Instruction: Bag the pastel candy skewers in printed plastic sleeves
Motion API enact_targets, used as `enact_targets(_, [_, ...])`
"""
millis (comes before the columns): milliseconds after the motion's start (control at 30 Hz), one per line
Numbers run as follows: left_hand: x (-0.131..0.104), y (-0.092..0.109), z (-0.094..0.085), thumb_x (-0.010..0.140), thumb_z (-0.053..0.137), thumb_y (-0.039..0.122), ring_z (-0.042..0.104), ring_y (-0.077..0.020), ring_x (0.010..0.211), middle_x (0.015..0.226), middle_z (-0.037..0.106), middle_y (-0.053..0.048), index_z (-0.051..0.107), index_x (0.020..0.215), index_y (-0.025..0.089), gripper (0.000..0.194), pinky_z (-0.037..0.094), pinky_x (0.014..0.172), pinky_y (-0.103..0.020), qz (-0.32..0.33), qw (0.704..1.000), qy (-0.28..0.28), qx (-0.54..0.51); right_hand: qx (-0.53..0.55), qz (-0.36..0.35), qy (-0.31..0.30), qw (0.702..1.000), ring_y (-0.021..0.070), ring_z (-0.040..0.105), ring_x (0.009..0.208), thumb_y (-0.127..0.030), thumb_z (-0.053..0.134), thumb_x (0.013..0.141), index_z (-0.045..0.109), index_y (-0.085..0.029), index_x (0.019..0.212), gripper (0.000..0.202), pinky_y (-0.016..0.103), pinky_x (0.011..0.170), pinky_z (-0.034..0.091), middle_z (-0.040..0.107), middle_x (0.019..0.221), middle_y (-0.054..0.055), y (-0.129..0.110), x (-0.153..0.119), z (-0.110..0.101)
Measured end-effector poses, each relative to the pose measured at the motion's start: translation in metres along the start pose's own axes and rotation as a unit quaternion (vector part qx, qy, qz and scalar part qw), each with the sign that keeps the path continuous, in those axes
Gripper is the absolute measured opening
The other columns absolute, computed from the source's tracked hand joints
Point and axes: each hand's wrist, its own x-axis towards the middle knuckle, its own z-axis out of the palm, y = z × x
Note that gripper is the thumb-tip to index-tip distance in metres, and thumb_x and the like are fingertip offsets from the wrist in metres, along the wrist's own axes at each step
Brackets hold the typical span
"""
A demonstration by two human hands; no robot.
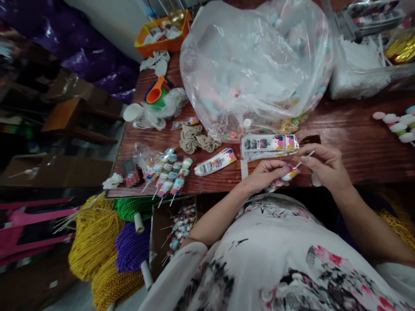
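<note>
At the table's front edge, my left hand (264, 176) is closed around a wrapped marshmallow stick (291, 173), most of it hidden under the fingers. My right hand (326, 164) pinches the white stick that sticks out of the wrapper's end. Just beyond both hands lies a stack of printed clear wrappers (270, 144). To their left a smaller stack of wrappers (215, 162) rests at an angle. Several wrapped marshmallow sticks (173, 175) lie side by side further left. On the far right are unwrapped marshmallow skewers (400, 125).
A large clear bag of marshmallows (253, 65) fills the table's back middle. Left of it are an orange scoop (154, 94), an orange tray (162, 34) and a beige cloth (196, 139). Below the edge stand a box of wrapped sticks (181, 224) and yellow cord bundles (94, 237).
</note>
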Motion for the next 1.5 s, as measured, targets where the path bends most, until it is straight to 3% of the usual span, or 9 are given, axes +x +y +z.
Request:
enact_targets(233, [0.004, -0.009, 0.019, 0.059, 0.087, 0.045, 0.042, -0.0029, 0.038, 0.054, 0.057, 0.004, 0.067, 0.071, 0.013, 0.04, 0.023, 0.032, -0.015, 0.074, 0.986, 0.142, -0.046, -0.055, -0.093, -0.037, 0.993, 0.0139, 0.062, 0.069, -0.024, 0.066, 0.085, 0.071, -0.023, 0.075, 0.012, 0.029, 0.066, 0.05, 0.068, 0.073, 0.001, -0.005, 0.006, 0.009])
enact_targets(300, [0.007, -0.009, 0.019, 0.058, 0.088, 0.043, 0.043, -0.0034, 0.038, 0.055, 0.058, 0.004, 0.064, 0.07, 0.014, 0.039, 0.025, 0.033, -0.015, 0.095, 0.977, 0.172, -0.081, -0.043, -0.09, 0.0, 0.995, 0.0143, 0.063, 0.074, -0.024, 0.068, 0.084, 0.074, -0.025, 0.082, 0.006, 0.029, 0.071, 0.052, 0.07, 0.078, 0.001, 0.001, 0.003, 0.011])
enact_targets(467, [0.013, -0.003, 0.018, 0.05, 0.092, 0.036, 0.053, -0.0043, 0.051, 0.062, 0.063, 0.006, 0.06, 0.063, 0.016, 0.04, 0.043, 0.051, -0.017, 0.202, 0.942, 0.239, -0.122, 0.029, -0.015, 0.101, 0.994, 0.0162, 0.063, 0.087, -0.029, 0.075, 0.078, 0.071, -0.029, 0.112, 0.033, 0.031, 0.078, 0.052, 0.069, 0.097, 0.002, 0.019, -0.016, 0.024])
enact_targets(600, [0.012, -0.004, 0.022, 0.055, 0.091, 0.031, 0.059, -0.0064, 0.068, 0.071, 0.066, 0.004, 0.069, 0.067, 0.018, 0.028, 0.048, 0.069, -0.02, 0.249, 0.943, 0.198, -0.101, 0.018, -0.015, 0.118, 0.993, 0.015, 0.061, 0.079, -0.025, 0.073, 0.08, 0.073, -0.025, 0.084, 0.004, 0.031, 0.075, 0.05, 0.066, 0.081, 0.0, 0.024, -0.021, 0.039])
enact_targets(733, [0.006, -0.012, 0.016, 0.07, 0.083, 0.036, 0.064, -0.012, 0.086, 0.092, 0.073, -0.001, 0.077, 0.093, 0.021, 0.028, 0.048, 0.087, -0.026, 0.193, 0.97, 0.118, -0.089, 0.015, -0.04, 0.127, 0.991, 0.0146, 0.06, 0.077, -0.023, 0.071, 0.081, 0.071, -0.024, 0.076, 0.006, 0.03, 0.073, 0.049, 0.065, 0.077, 0.0, 0.019, -0.012, 0.037])
enact_targets(867, [0.002, -0.016, 0.006, 0.077, 0.077, 0.044, 0.063, -0.0135, 0.091, 0.092, 0.073, -0.001, 0.078, 0.088, 0.021, 0.026, 0.045, 0.094, -0.027, 0.192, 0.971, 0.125, -0.06, -0.013, -0.049, 0.091, 0.995, 0.0141, 0.059, 0.076, -0.022, 0.071, 0.08, 0.071, -0.023, 0.078, 0.003, 0.029, 0.069, 0.049, 0.063, 0.077, 0.0, 0.015, -0.009, 0.037])
enact_targets(1300, [0.0, -0.01, 0.013, 0.067, 0.08, 0.056, 0.058, -0.0121, 0.08, 0.08, 0.065, -0.001, 0.068, 0.082, 0.015, 0.045, 0.046, 0.082, -0.025, 0.108, 0.988, 0.077, -0.076, -0.128, -0.121, 0.186, 0.967, 0.0167, 0.058, 0.075, -0.024, 0.065, 0.084, 0.066, -0.024, 0.078, 0.006, 0.033, 0.066, 0.049, 0.06, 0.079, 0.002, 0.009, 0.0, 0.059])
enact_targets(1400, [0.002, -0.008, 0.009, 0.067, 0.08, 0.054, 0.053, -0.0081, 0.065, 0.071, 0.061, 0.002, 0.064, 0.074, 0.014, 0.044, 0.044, 0.069, -0.021, 0.091, 0.987, 0.103, -0.088, -0.133, -0.116, 0.185, 0.967, 0.0187, 0.061, 0.083, -0.026, 0.061, 0.087, 0.067, -0.025, 0.091, 0.008, 0.036, 0.073, 0.052, 0.064, 0.087, 0.004, 0.012, -0.001, 0.053])
enact_targets(1500, [-0.002, 0.001, 0.0, 0.07, 0.077, 0.049, 0.056, -0.0096, 0.059, 0.064, 0.062, -0.001, 0.061, 0.07, 0.013, 0.039, 0.045, 0.062, -0.022, 0.041, 0.992, 0.064, -0.104, -0.226, -0.22, 0.148, 0.937, 0.0227, 0.063, 0.102, -0.025, 0.062, 0.087, 0.067, -0.031, 0.109, 0.024, 0.042, 0.088, 0.05, 0.069, 0.11, 0.005, 0.012, 0.0, 0.03])
